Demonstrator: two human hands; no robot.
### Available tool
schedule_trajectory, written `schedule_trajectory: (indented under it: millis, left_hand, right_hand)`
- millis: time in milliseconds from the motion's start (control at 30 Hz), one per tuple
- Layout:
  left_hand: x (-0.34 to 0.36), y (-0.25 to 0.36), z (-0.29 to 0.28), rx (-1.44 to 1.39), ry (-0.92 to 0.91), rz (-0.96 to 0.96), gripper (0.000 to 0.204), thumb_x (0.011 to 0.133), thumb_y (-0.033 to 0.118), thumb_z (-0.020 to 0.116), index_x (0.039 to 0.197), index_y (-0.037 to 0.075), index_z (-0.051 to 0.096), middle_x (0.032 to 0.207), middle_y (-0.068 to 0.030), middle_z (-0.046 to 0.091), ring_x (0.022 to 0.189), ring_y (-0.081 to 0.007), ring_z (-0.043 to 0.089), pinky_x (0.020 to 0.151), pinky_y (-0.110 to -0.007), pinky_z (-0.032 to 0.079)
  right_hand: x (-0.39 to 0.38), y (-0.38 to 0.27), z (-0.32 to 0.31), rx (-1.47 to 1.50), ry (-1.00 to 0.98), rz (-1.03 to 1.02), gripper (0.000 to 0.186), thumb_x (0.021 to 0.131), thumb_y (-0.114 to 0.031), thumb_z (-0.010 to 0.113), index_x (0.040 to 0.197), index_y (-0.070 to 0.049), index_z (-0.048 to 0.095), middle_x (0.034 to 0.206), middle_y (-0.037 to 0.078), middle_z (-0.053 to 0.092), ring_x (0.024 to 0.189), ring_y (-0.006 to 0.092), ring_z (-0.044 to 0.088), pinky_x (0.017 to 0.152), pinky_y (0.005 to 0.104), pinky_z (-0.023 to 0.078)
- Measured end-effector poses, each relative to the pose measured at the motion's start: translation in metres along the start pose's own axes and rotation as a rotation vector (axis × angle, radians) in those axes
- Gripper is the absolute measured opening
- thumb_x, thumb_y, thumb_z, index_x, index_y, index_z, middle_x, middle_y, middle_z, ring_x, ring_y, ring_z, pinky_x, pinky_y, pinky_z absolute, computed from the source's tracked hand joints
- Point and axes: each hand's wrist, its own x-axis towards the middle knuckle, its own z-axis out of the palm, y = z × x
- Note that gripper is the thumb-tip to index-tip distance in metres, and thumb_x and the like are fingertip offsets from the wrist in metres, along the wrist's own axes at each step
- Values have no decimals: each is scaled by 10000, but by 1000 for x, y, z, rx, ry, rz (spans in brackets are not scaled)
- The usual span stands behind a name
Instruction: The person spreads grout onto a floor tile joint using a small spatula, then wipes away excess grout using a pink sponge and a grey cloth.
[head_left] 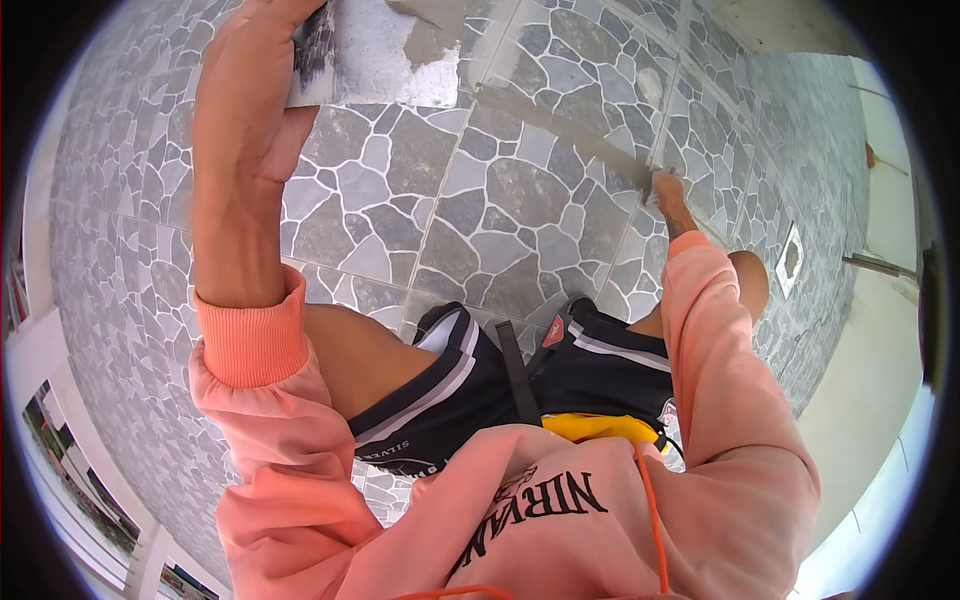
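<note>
My left hand (250,110) is closed on the edge of a flat, pale metal plate (380,65), held above the floor at the top of the view. Grey grout paste (432,40) sits on the plate, and a dark smear marks it near my fingers. Farther right, my right hand (670,190) is down at the floor with its fingers closed. A thin edge shows beside those fingers, but most of what they hold is hidden. From there a band of grey grout (560,130) runs left along a tile joint, its other end close to the plate.
Stone-patterned tiles (500,190) cover the floor around my bent knees. Another smear of grout (650,85) lies beyond my right hand. A pale diamond-shaped piece (790,260) and a dark rod (880,265) are at the right, near a pale wall (855,350).
</note>
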Motion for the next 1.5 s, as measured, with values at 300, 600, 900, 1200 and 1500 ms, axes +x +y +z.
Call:
schedule_trajectory:
  millis: [300, 600, 900, 1200, 1500]
  left_hand:
    - [-7, 9, -12, 38, 66, 2, 281, 906, 75, 522, 1159, -28, 586, 1013, -69, 654, 880, -119, 625, 758, -235, 513]
    - [15, 8, -1, -52, 143, -58, 228, 913, 58, 525, 1116, -13, 598, 957, -56, 654, 826, -119, 627, 698, -241, 511]
    - [20, 32, 4, -69, 408, 11, 516, 968, 110, 498, 1413, -88, 326, 1235, -145, 569, 1052, -201, 605, 879, -317, 512]
    - [-18, 17, 13, -160, 526, -259, 416, 997, 82, 438, 1387, -48, 382, 1227, -101, 573, 1064, -154, 582, 918, -302, 475]
    - [-195, 181, 114, -250, 474, -530, 398, 999, 97, 451, 1376, -27, 416, 1223, -79, 582, 1081, -144, 570, 920, -283, 465]
  right_hand:
    - [-88, -325, 20, 92, -149, -78, 333, 762, -235, 601, 973, 4, 695, 1078, 243, 669, 1031, 374, 647, 891, 410, 520]
    - [-109, -451, 19, 400, -559, -441, 386, 825, -274, 639, 1104, -7, 647, 1090, 191, 669, 1027, 300, 649, 879, 388, 524]
    - [-142, -415, -92, 1773, -1249, -152, 333, 927, -159, 594, 1220, -10, 540, 1167, 113, 615, 1065, 240, 613, 885, 462, 520]
    - [-226, -318, -293, 1896, -1160, 149, 437, 869, -62, 582, 1285, 24, 478, 1237, 132, 574, 1137, 281, 579, 982, 494, 465]
    - [-399, -226, -514, 2004, -934, 412, 486, 847, -65, 595, 1304, 31, 459, 1267, 151, 557, 1169, 299, 559, 1015, 478, 445]
